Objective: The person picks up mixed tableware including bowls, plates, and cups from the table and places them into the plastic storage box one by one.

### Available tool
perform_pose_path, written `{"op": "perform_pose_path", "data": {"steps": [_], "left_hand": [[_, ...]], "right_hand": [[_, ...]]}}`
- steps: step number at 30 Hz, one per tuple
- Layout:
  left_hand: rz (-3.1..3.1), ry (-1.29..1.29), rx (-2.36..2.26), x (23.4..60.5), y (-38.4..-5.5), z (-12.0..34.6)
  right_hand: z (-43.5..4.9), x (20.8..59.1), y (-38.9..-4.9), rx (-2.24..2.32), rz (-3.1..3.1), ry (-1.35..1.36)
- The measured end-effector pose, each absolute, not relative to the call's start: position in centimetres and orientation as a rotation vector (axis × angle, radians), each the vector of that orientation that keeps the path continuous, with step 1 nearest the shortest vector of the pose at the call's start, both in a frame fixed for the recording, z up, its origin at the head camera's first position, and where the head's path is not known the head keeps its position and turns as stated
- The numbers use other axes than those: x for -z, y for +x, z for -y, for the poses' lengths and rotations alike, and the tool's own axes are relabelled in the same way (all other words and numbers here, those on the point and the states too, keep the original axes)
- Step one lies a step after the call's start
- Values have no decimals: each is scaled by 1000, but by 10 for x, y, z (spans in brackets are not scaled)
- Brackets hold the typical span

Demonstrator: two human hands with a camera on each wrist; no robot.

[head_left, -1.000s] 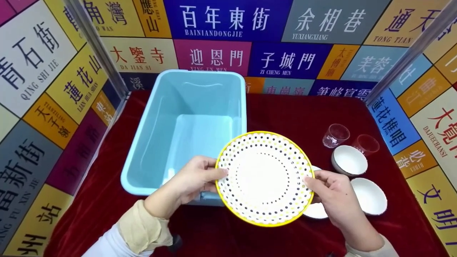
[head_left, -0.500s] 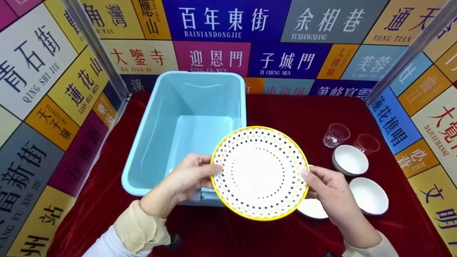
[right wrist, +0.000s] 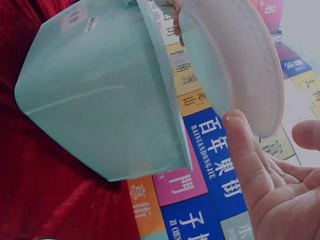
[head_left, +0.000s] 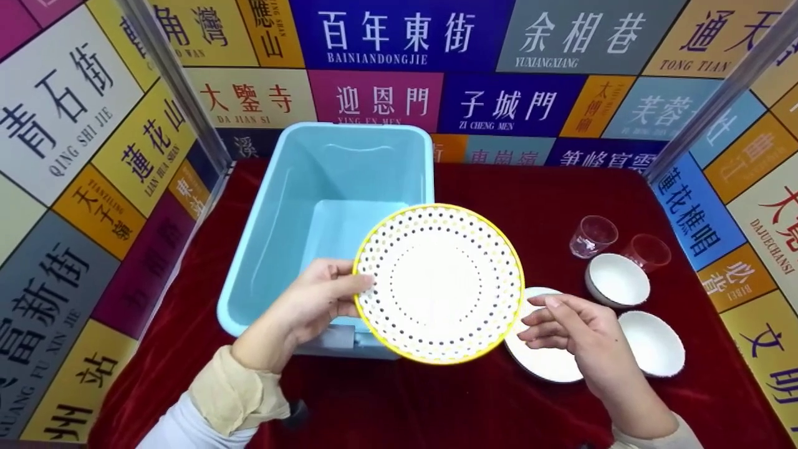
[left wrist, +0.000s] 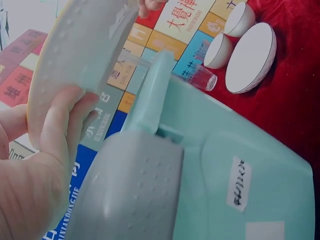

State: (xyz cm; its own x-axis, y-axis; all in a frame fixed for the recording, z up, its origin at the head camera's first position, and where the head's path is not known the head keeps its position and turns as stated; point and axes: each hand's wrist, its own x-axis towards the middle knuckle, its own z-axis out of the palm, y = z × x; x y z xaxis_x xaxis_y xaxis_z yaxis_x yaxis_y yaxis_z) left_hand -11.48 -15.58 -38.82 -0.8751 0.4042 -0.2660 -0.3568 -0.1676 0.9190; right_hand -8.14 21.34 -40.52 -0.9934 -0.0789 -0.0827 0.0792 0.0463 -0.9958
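My left hand (head_left: pixel 305 305) pinches the left rim of a white plate (head_left: pixel 436 284) with a yellow edge and rows of dots. The plate is held up, tilted toward me, over the near right corner of a light blue tub (head_left: pixel 232 299). In the left wrist view, the thumb is on one side of the plate (left wrist: pixel 75 55) and the fingers lie against its underside. My right hand (head_left: pixel 592 343) is apart from the plate's right edge, fingers loosely bent and holding nothing. The right wrist view shows a gap between thumb and fingers, near the plate's underside (right wrist: pixel 255 75).
On the dark red cloth (head_left: pixel 499 193), a white plate (head_left: pixel 542 365) lies partly behind my right hand. Farther right are a white bowl (head_left: pixel 617 279), another white bowl (head_left: pixel 651 343), a clear glass (head_left: pixel 592 237) and a second glass (head_left: pixel 651 249). Printed panels (head_left: pixel 380 93) enclose the back and sides.
The dotted plate has moved up and left toward the tub. My right hand has let go of its rim; my left hand keeps its grip. More of the white plate on the cloth shows.
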Motion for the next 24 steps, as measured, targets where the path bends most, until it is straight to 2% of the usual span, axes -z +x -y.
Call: {"op": "perform_pose_path", "data": {"steps": [13,24], "left_hand": [[-1630,-203,-2305,383,-130,183],[-1525,-495,-2464,384,-162,204]], "right_hand": [[-237,425,-73,2151,-2160,118],[-242,434,-70,2203,-2140,150]]}}
